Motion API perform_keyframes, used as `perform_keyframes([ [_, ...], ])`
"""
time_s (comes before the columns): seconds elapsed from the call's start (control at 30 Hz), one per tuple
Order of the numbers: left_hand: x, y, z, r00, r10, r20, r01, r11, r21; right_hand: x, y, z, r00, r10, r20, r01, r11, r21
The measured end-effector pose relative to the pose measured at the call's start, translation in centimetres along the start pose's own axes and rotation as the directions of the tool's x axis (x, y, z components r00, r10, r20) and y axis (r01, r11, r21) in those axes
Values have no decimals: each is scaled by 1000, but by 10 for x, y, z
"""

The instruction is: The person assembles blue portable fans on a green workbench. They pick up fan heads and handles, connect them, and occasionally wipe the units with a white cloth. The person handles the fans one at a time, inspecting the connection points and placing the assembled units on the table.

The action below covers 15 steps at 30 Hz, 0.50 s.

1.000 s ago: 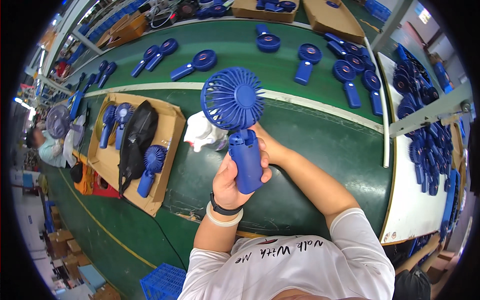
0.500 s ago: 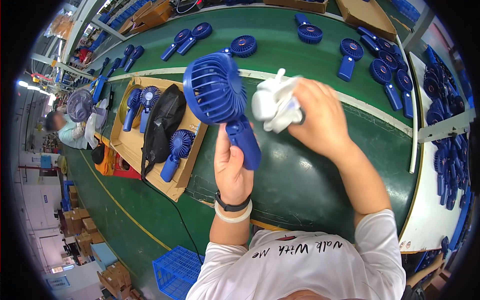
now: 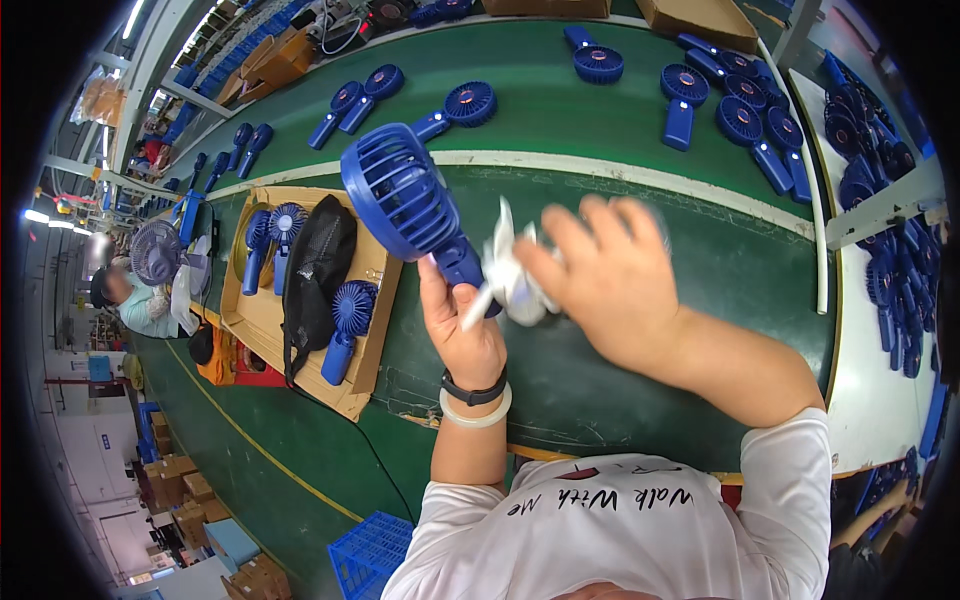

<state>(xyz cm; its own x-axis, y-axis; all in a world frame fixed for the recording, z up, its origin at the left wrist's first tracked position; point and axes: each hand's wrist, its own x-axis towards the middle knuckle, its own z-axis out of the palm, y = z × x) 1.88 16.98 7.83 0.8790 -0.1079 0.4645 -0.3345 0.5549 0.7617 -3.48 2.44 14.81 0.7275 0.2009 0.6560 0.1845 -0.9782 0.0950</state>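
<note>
My left hand [image 3: 462, 325] grips a blue handheld fan [image 3: 402, 195] by its handle, with the round caged head tilted up and to the left. A black band and a pale ring circle that wrist. My right hand [image 3: 612, 280] is closed on a crumpled white cloth [image 3: 520, 275], which lies against or just in front of the fan's handle; whether they touch I cannot tell. Cloth and fingers are partly smeared by motion. The lower end of the handle is hidden behind the cloth and my left hand.
At left, a cardboard tray [image 3: 362, 398] holds several blue fans and a black mesh pouch [image 3: 320, 255]. More fans lie along the green conveyor belt [image 3: 540, 120] and crowd the white side table [image 3: 850, 420] at right. A blue crate [image 3: 370, 550] stands on the floor. Another person [image 3: 140, 300] sits far left.
My right hand has brought the white cloth left and down to the fan's handle. The fan has shifted slightly left and tilts further over. The whole view has shifted a little.
</note>
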Motion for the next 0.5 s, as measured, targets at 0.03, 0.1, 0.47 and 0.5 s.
perform_keyframes([
  [0.03,-3,-4,2,1000,14,-6,-14,1000,3,12,3,-3,995,34,-92,-37,999,-34],
  [0.1,-6,-1,-1,994,-23,-107,18,999,-47,19,-13,-2,993,20,-119,-35,992,-124],
  [0.47,28,67,-24,964,-144,223,222,899,-377,-7,-40,99,871,287,399,-447,122,886],
  [0.5,28,69,-22,959,-142,247,232,892,-388,-4,-48,109,870,302,389,-389,-62,919],
])
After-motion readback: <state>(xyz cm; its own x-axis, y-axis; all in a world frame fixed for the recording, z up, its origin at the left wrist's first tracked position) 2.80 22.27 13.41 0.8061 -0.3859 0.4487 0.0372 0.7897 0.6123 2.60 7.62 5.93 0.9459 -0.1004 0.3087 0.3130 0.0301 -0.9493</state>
